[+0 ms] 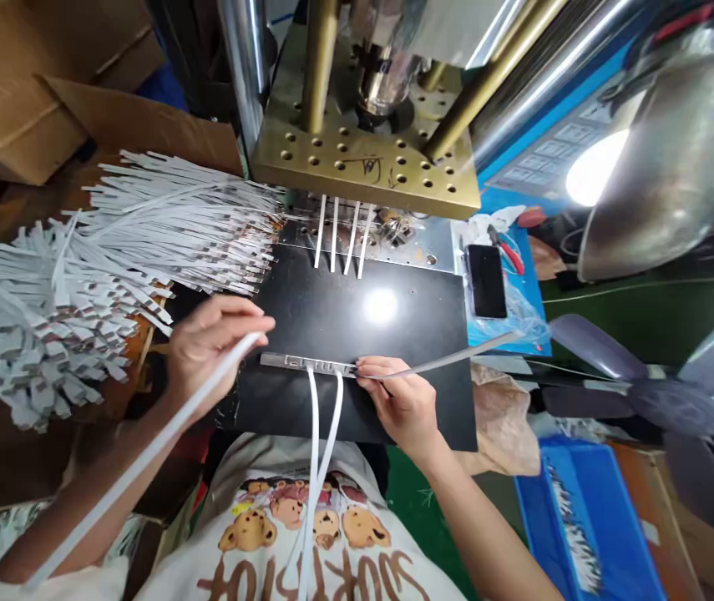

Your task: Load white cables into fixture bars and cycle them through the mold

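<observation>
My left hand [210,342] pinches a white flat cable [149,451], which trails down across my forearm. A narrow metal holder [275,360] with slots lies on the black work plate [331,309]. Two white cables [315,417] stand in its slots and hang down toward my lap. At the holder's right end, my right hand [400,401] is closed on the end of a greyish flat cable [450,356] that runs off to the right. My fingertips there touch the holder and hide the cable's tip.
A brass-coloured press block [362,171] hangs over a metal die, with several white strips [335,238] poking out. Piles of white cables [174,217] lie left. To the right are a phone [485,281], red-handled pliers [510,255], a lamp [657,159], a fan [663,405] and a blue bin [620,501].
</observation>
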`<state>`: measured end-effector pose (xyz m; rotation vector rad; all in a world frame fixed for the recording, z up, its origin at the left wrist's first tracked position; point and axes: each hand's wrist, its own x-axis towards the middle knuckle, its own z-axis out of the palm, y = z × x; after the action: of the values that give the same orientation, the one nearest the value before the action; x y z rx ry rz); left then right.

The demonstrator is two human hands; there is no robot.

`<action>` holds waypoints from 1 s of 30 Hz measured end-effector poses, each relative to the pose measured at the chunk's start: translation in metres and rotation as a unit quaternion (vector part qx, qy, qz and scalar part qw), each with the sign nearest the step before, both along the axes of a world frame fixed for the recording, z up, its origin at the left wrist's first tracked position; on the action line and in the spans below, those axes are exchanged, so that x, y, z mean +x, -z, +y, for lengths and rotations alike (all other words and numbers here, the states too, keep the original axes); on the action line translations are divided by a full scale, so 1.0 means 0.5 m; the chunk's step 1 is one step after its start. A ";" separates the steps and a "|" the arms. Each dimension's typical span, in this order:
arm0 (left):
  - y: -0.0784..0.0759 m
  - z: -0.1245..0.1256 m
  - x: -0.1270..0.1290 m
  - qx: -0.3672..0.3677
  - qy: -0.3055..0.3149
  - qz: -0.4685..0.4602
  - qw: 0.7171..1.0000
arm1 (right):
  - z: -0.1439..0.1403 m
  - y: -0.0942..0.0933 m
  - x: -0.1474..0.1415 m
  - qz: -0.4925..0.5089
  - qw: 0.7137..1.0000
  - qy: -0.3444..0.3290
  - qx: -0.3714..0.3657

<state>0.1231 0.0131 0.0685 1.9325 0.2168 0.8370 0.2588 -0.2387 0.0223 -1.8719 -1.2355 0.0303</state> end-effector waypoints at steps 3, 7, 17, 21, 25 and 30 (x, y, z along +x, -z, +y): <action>0.061 -0.040 -0.019 0.139 0.048 0.051 0.988 | 0.005 0.007 -0.007 0.005 1.000 -0.021 0.010; 0.080 -0.061 -0.023 0.186 0.077 0.074 0.977 | 0.009 0.007 -0.008 -0.009 1.000 -0.020 0.011; 0.062 -0.043 -0.013 0.301 0.125 0.113 0.939 | 0.014 0.006 -0.014 0.004 0.999 -0.013 0.036; 0.077 -0.039 -0.009 0.295 0.125 0.110 0.941 | 0.016 0.011 -0.017 0.015 0.999 -0.006 0.029; 0.075 -0.046 -0.014 0.294 0.121 0.111 0.942 | 0.015 -0.001 -0.017 -0.028 0.999 -0.002 -0.034; 0.021 -0.022 -0.003 0.251 0.205 0.190 0.927 | 0.020 -0.067 0.073 0.019 0.970 -0.196 -0.141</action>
<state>0.1217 0.0022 0.0579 2.4961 -0.1953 0.2365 0.2952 -0.2287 0.0556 -1.8205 -1.6252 0.4751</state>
